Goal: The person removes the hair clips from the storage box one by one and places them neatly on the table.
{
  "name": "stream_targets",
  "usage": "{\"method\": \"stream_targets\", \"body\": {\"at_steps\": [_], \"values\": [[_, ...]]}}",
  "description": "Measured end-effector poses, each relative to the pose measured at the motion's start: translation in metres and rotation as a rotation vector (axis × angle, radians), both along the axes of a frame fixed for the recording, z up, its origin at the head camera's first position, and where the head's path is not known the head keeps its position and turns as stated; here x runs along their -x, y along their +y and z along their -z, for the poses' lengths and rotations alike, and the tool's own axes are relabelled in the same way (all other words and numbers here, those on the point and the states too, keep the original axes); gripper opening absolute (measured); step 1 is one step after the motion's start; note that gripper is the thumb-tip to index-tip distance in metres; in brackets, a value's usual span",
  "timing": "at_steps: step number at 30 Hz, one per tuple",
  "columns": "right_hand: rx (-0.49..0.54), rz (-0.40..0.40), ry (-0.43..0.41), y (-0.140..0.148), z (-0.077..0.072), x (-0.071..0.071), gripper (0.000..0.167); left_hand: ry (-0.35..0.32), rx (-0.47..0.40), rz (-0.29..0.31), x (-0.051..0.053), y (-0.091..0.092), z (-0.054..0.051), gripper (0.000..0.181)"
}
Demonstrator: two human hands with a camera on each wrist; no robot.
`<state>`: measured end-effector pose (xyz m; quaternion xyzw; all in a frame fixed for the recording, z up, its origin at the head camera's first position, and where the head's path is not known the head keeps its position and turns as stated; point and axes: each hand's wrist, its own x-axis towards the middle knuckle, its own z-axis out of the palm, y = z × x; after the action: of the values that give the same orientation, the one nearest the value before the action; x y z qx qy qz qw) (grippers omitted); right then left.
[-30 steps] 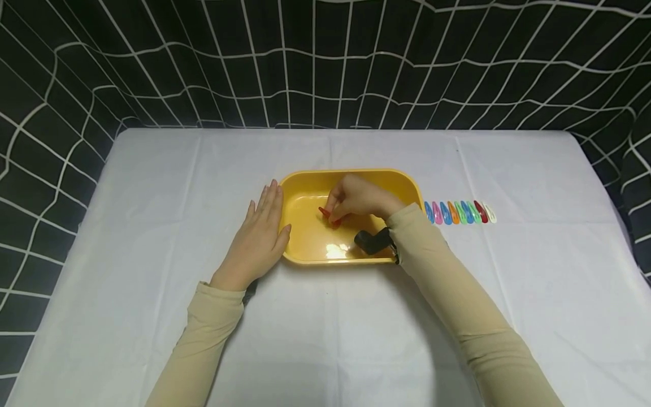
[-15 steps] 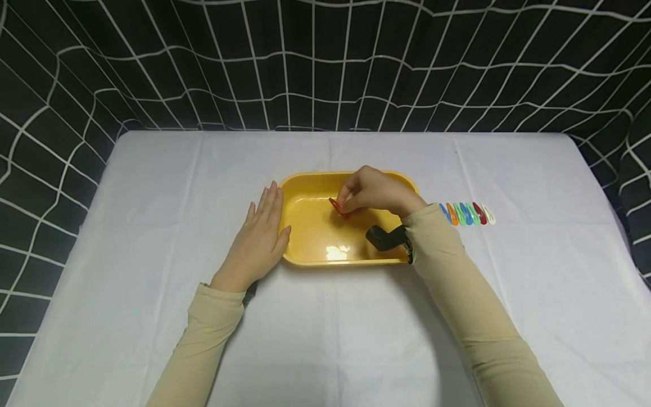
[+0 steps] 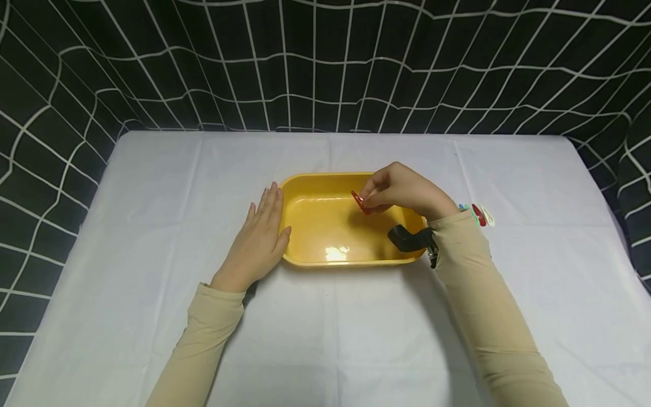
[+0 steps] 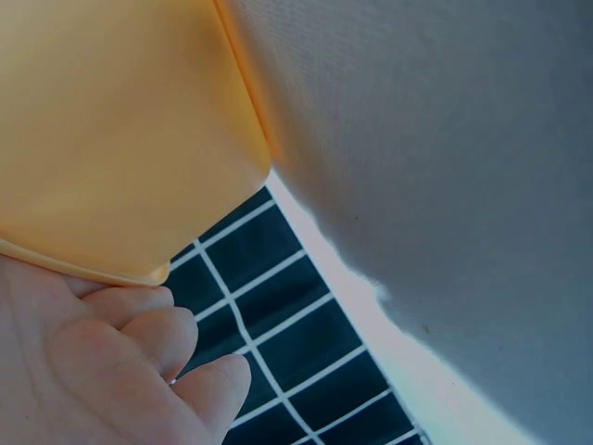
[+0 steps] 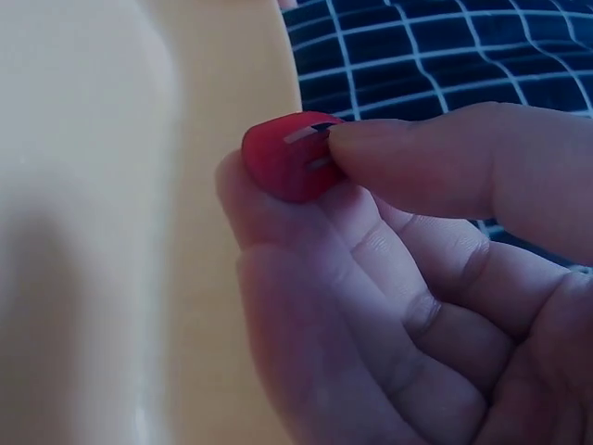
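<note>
My right hand (image 3: 404, 189) pinches a red hair clip (image 3: 359, 202) between thumb and fingers over the right half of a yellow plastic tray (image 3: 315, 232). Close up in the right wrist view, the rounded end of the red clip (image 5: 283, 162) sticks out past the thumb tip. My left hand (image 3: 256, 237) rests against the tray's left end, its fingers straight. In the left wrist view those fingers (image 4: 153, 324) touch the underside of the tray rim. No other clip shows inside the tray, though my right hand and forearm hide part of its right end.
Right of the tray, a row of hair clips lies on the white cloth, partly hidden by my right sleeve; a dark red clip (image 3: 478, 215) and a white clip (image 3: 488, 216) show. A black wrist camera mount (image 3: 407, 238) hangs over the tray. White netting (image 3: 325, 79) stands behind the table.
My right hand has lifted the red hair clip from low in the tray and carried it rightward. Its sleeve now covers more of the clip row. My left hand has stayed put.
</note>
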<state>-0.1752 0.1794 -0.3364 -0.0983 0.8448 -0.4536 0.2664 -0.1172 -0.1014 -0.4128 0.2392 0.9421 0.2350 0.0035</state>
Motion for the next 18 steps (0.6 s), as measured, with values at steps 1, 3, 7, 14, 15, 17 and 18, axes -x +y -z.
{"method": "stream_targets", "body": {"at_steps": [1, 3, 7, 14, 15, 17, 18], "values": [[0.002, 0.005, 0.004, 0.003, -0.001, -0.001, 0.016, 0.002, -0.001, 0.000, 0.000, 0.000, 0.000, 0.064], [0.009, 0.017, 0.007, 0.009, -0.004, -0.004, 0.018, 0.004, -0.001, -0.001, 0.000, 0.000, 0.000, 0.064], [0.007, 0.053, 0.011, 0.022, -0.007, -0.010, 0.020, 0.004, -0.003, -0.002, 0.000, 0.001, 0.001, 0.064], [0.021, 0.104, 0.012, 0.043, -0.008, -0.019, 0.022, 0.003, 0.002, -0.003, 0.000, -0.001, 0.001, 0.064], [0.026, 0.111, 0.008, 0.045, -0.007, -0.020, 0.023, 0.005, 0.004, -0.003, 0.000, -0.001, 0.001, 0.064], [0.030, 0.120, 0.005, 0.051, -0.007, -0.022, 0.023, 0.006, 0.006, -0.001, 0.000, -0.001, 0.001, 0.064], [0.031, 0.126, 0.005, 0.054, -0.007, -0.023, 0.024, 0.007, 0.006, 0.000, 0.000, -0.001, 0.001, 0.064]]}}
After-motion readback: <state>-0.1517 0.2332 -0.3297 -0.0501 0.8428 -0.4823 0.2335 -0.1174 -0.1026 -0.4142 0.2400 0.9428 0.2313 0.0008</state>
